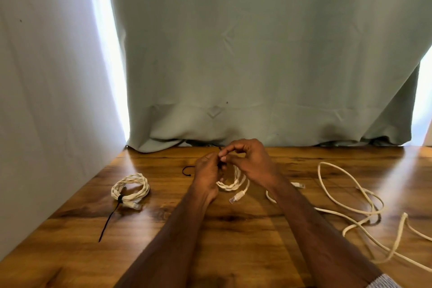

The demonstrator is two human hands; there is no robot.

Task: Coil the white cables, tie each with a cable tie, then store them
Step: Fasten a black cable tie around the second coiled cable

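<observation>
Pinching a thin black cable tie (220, 163), left hand (208, 176) and right hand (247, 161), braided white coil (230, 183), glossy wooden table (233, 229).

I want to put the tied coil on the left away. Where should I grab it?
Probably from above, fingers round the bundled strands beside the black tie on the coil. The coil lies flat on the table and the tie cinches it there, so the loops should stay together.

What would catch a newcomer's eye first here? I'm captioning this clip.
Both hands meet at the table's middle: the left hand and right hand work a black cable tie around a coiled white cable. A tied coil lies at left; a loose cable sprawls at right.
</observation>
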